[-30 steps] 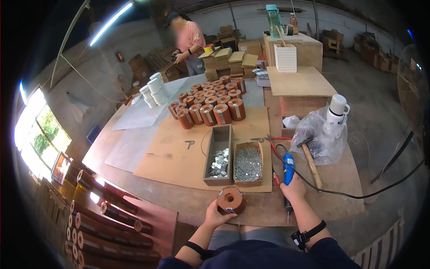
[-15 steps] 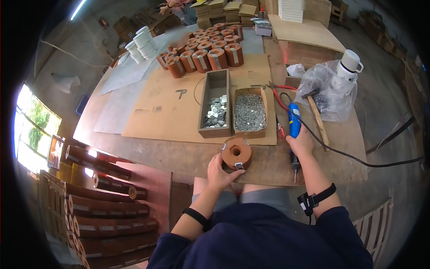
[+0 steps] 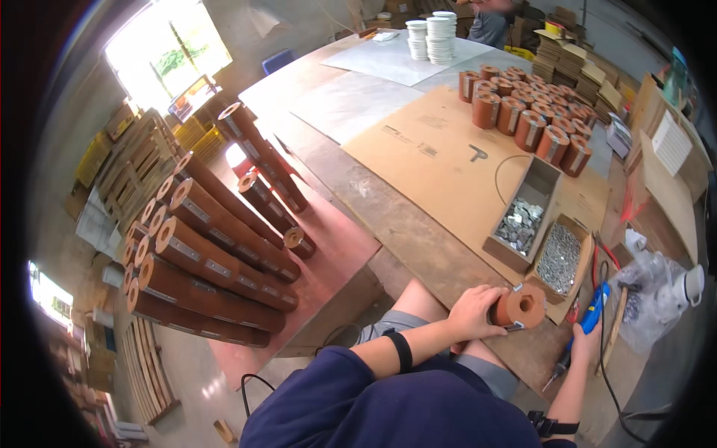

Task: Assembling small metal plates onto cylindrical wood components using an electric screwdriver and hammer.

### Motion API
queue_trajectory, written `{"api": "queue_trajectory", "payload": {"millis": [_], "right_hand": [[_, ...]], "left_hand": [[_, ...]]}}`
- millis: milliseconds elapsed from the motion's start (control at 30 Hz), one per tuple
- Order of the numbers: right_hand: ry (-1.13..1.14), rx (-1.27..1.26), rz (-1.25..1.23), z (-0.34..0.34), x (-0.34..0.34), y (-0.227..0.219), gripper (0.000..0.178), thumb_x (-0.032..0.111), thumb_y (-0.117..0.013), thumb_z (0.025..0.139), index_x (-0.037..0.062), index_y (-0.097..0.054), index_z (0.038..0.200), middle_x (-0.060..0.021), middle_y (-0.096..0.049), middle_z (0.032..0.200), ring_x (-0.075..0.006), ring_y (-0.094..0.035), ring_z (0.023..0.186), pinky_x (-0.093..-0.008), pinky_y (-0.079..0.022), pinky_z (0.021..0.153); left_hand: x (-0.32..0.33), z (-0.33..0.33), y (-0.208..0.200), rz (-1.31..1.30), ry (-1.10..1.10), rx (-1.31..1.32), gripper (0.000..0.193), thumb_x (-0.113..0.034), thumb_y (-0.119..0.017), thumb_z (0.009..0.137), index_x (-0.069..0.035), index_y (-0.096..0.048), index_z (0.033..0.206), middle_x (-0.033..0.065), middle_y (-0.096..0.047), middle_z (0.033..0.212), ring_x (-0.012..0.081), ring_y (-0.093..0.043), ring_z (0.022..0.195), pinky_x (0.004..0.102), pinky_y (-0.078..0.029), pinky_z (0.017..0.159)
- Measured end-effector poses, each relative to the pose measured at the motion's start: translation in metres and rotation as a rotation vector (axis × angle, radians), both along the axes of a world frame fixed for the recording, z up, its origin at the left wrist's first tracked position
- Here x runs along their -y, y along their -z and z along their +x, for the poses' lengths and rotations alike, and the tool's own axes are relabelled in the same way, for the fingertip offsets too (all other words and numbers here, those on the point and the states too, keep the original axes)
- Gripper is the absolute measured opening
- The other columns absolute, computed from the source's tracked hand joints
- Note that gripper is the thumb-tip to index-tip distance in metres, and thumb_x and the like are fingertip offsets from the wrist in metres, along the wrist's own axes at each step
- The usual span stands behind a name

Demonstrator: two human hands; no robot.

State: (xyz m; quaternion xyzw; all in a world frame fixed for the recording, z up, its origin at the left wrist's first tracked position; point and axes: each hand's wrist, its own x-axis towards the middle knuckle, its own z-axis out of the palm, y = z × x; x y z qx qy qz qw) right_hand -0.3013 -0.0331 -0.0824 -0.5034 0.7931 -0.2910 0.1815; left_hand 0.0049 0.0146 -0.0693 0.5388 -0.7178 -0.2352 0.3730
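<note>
At the near edge of the bench [image 3: 388, 220], the spool [image 3: 514, 306] is gripped by the left hand [image 3: 476, 312], fingers curled partway; the driver [image 3: 596, 308] is wrapped by the right hand [image 3: 586, 345]; the spool should be held steady

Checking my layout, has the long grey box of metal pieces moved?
No; the long grey box keeps its spot on the cardboard sheet, right of the dark printed mark. Only the view swung.

Bare cardboard [image 3: 426, 175] leaves passage left of 2 boxes [image 3: 508, 254] blocking the way beyond the held cylinder [image 3: 513, 308].
</note>
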Motion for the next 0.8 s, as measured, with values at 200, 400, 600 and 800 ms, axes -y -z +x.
{"api": "queue_trajectory", "payload": {"millis": [200,400,600,800], "right_hand": [[0.017,0.055,-0.099,-0.017,0.002,0.02,0.073,0.019,-0.066,0.062,0.0011,-0.039,0.127,-0.0201,-0.052,0.116,-0.0326,-0.053,0.103,-0.0391,-0.04,0.089],[0.059,-0.051,0.015,0.014,0.002,-0.016,0.073,0.024,-0.067,0.062,0.0039,-0.038,0.126,-0.0224,-0.052,0.114,-0.0367,-0.052,0.103,-0.043,-0.041,0.088],[0.118,-0.111,0.109,0.015,-0.002,-0.021,0.078,0.029,-0.066,0.063,0.0054,-0.034,0.13,-0.0213,-0.05,0.117,-0.0346,-0.049,0.108,-0.0422,-0.039,0.091],[0.112,-0.056,0.135,0.02,-0.006,-0.03,0.077,0.028,-0.065,0.063,0.0056,-0.032,0.129,-0.0206,-0.05,0.115,-0.0349,-0.05,0.106,-0.0428,-0.041,0.088]], "left_hand": [[0.008,0.001,-0.001,0.014,0.119,-0.017,0.08,-0.03,-0.079,0.055,-0.006,-0.041,0.121,0.0135,-0.051,0.114,0.0309,-0.047,0.107,0.0386,-0.037,0.091],[0.024,0.038,-0.031,-0.002,0.191,-0.443,0.059,-0.018,-0.074,0.068,-0.002,-0.046,0.118,0.0154,-0.055,0.11,0.0261,-0.054,0.101,0.0333,-0.043,0.084],[0.101,0.032,-0.079,-0.222,0.074,-0.186,0.024,-0.011,-0.063,0.077,-0.001,-0.058,0.098,0.0116,-0.064,0.085,0.0237,-0.062,0.081,0.0308,-0.048,0.069],[0.152,0.018,-0.088,0.013,0.153,0.258,0.016,-0.01,-0.06,0.076,-0.006,-0.063,0.091,0.0092,-0.066,0.08,0.0225,-0.063,0.072,0.0317,-0.049,0.067]]}}
